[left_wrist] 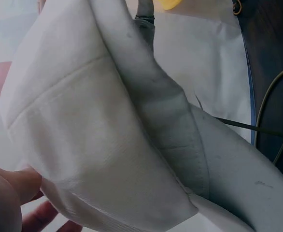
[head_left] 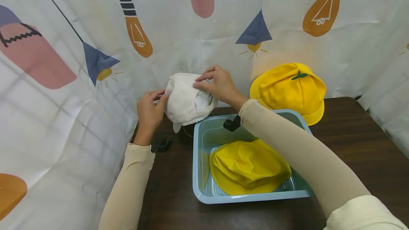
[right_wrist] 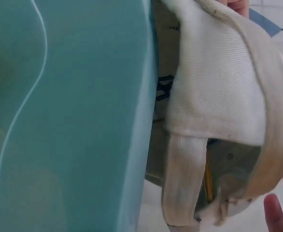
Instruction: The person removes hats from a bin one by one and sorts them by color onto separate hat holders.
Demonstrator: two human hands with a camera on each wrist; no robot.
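Note:
A white baseball cap (head_left: 183, 98) stands at the back of the table, its rear opening and strap (right_wrist: 184, 179) facing the right. At its left edge my left hand (head_left: 149, 111) pinches the fabric between thumb (left_wrist: 23, 185) and fingers. My right hand (head_left: 220, 84) is over the top of the cap, thumb and forefinger close together near the crown. In the right wrist view its fingertips (right_wrist: 275, 215) show loosely extended beside the cap's edge. Part of the brim (left_wrist: 247, 159) shows in the left wrist view.
A light blue plastic basin (head_left: 195, 166) sits on the dark wooden table (head_left: 354, 134), with a yellow hat (head_left: 249, 166) inside. Another yellow hat (head_left: 287, 88) with a green sprout stands behind it. A thin wire loop (left_wrist: 262, 104) lies by the white cap. Printed cloth (head_left: 198, 45) hangs behind.

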